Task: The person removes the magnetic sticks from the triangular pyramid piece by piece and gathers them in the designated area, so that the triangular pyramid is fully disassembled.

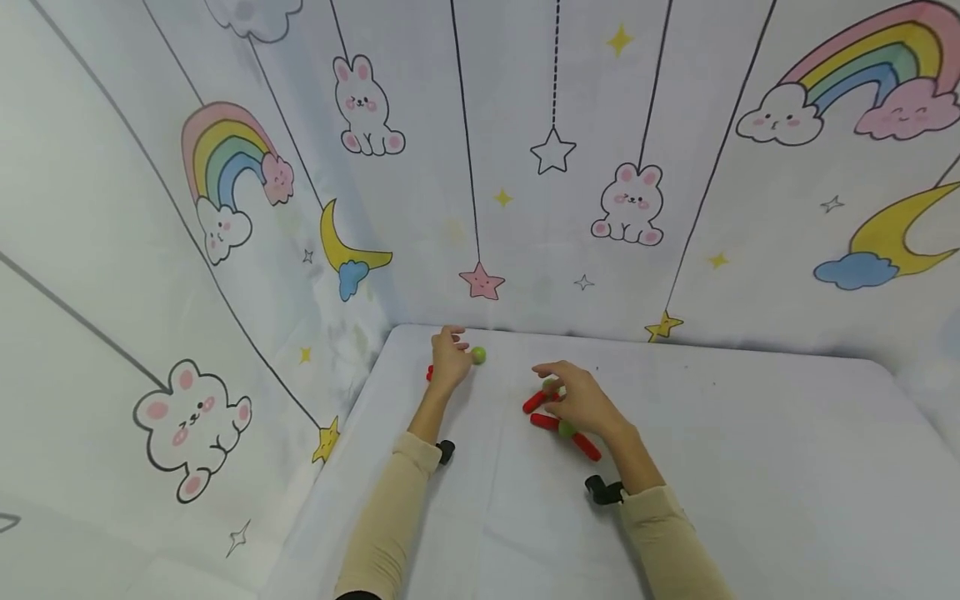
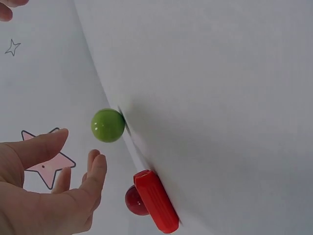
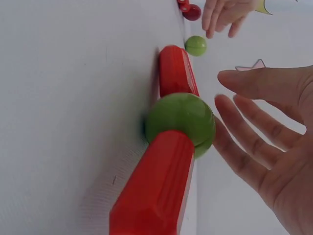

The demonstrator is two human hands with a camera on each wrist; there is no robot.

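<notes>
My left hand (image 1: 450,358) hovers over the far left of the table with its fingers loosely spread. Just right of it lies a single green ball (image 1: 479,355), apart from the fingers in the left wrist view. A red stick (image 2: 156,201) and a dark red ball (image 2: 136,200) lie close by. My right hand (image 1: 585,402) is held over two groups of red sticks and green balls, its fingers relaxed and holding nothing visible. The nearer group has a green ball (image 3: 180,120) between two red sticks (image 3: 155,188). The farther group (image 1: 534,402) is partly hidden by that hand.
A white cloth covers the table (image 1: 750,450). Behind it and on the left stands a pale curtain (image 1: 525,225) printed with rabbits, stars and rainbows. Each wrist carries a small black camera (image 1: 600,490).
</notes>
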